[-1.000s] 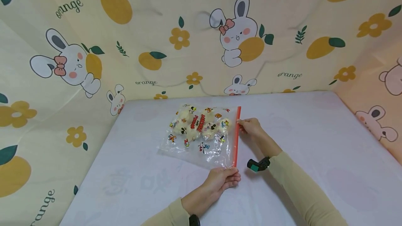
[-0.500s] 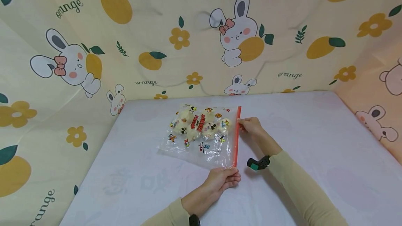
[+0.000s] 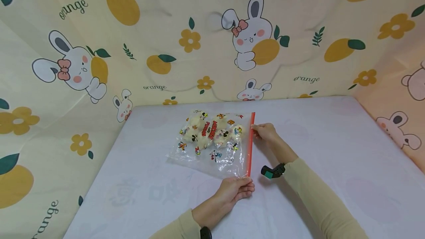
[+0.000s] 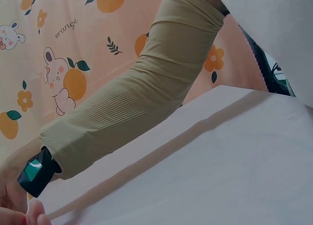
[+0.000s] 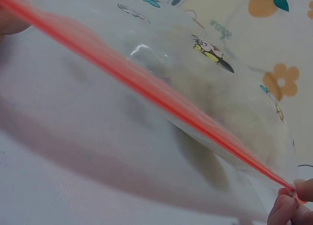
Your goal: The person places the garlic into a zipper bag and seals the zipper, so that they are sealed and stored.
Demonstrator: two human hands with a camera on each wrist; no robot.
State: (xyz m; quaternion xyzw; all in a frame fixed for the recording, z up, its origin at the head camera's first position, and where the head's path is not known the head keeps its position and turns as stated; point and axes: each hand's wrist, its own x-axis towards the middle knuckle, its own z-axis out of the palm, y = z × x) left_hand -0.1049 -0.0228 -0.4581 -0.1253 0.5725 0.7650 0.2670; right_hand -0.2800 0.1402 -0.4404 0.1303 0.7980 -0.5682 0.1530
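Observation:
A clear zip bag (image 3: 212, 165) printed with small cartoon figures and red lettering lies across the table, several pale rounded items showing inside it. Its red zip strip (image 3: 250, 146) runs along the right edge. My left hand (image 3: 234, 191) pinches the near end of that strip between thumb and fingers. Farther up, my right hand (image 3: 265, 134) pinches the strip near its far end. In the right wrist view the red strip (image 5: 161, 100) is stretched taut between both hands, with the bag's mouth edge a little above the table. What exactly the pale items are is unclear through the film.
The table (image 3: 315, 150) has a white cover. A cream curtain (image 3: 199, 17) printed with rabbits and oranges hangs behind it and along the sides. A black wrist camera (image 3: 273, 172) sits on the right wrist, another (image 3: 206, 232) on the left.
Almost nothing differs. The right hand has shifted very slightly upward along the red strip, while the left hand and the bag stay where they were.

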